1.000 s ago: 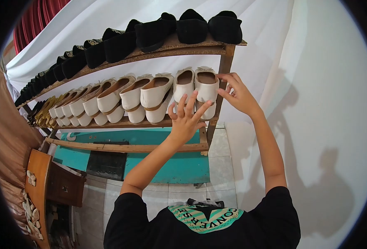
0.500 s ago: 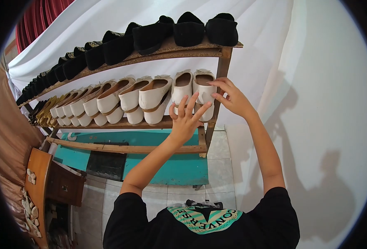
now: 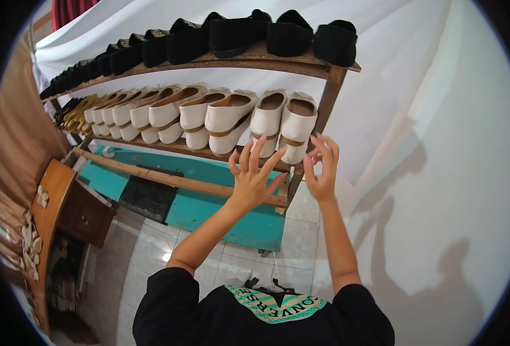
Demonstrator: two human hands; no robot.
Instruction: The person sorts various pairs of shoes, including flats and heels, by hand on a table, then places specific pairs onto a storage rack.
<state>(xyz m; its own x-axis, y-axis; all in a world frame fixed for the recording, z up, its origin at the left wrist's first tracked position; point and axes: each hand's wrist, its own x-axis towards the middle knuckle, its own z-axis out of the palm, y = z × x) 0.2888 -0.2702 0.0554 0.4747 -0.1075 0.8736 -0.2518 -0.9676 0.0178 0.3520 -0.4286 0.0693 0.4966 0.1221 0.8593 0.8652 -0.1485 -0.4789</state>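
Observation:
A white slip-on shoe with a tan band [image 3: 299, 124] stands heel outward at the right end of the lower shelf. Its neighbour, a matching white shoe [image 3: 266, 122], is close on its left. My left hand [image 3: 254, 176] is open, fingers spread below and in front of these two heels, with nothing in it. On the other side, my right hand [image 3: 324, 167] has loosely bent, parted fingers near the end shoe's lower right side, and it holds nothing. More white shoes [image 3: 226, 124] run leftward along the same shelf.
Black shoes [image 3: 335, 45] line the upper wooden shelf [image 3: 255, 61]. A low teal board [image 3: 226, 216] lies beneath the rack, behind a wooden bar [image 3: 197, 185]. A wooden desk [image 3: 53, 190] stands at left, and a white wall [image 3: 439, 190] at right.
My right hand has come down from the end shoe's top rim to beside its lower part. My left hand has drawn off the heels slightly. The view has shifted.

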